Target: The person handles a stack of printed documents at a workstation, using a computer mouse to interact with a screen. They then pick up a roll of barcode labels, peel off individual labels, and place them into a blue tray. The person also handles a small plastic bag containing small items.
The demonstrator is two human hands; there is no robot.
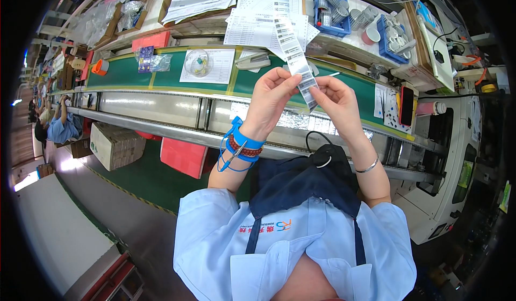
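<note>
A long strip of printed labels (290,48) hangs between my two hands, its far end lying over paper sheets at the back of the bench. My left hand (266,101) pinches the strip's left edge between thumb and fingers. On the opposite edge, near the strip's lower end, the thumb and fingers of my right hand (339,105) are closed. Both hands are above the near edge of the green work surface (161,79). A blue wrist strap (250,146) with a cord circles my left wrist.
Left of my hands, a clear round dish (198,63) holds small parts on a sheet, beside a stapler (253,61). Blue bins (337,28) of cylindrical parts stand at the back right. A phone (407,106) lies at the right. A metal rail (161,126) runs along the near side.
</note>
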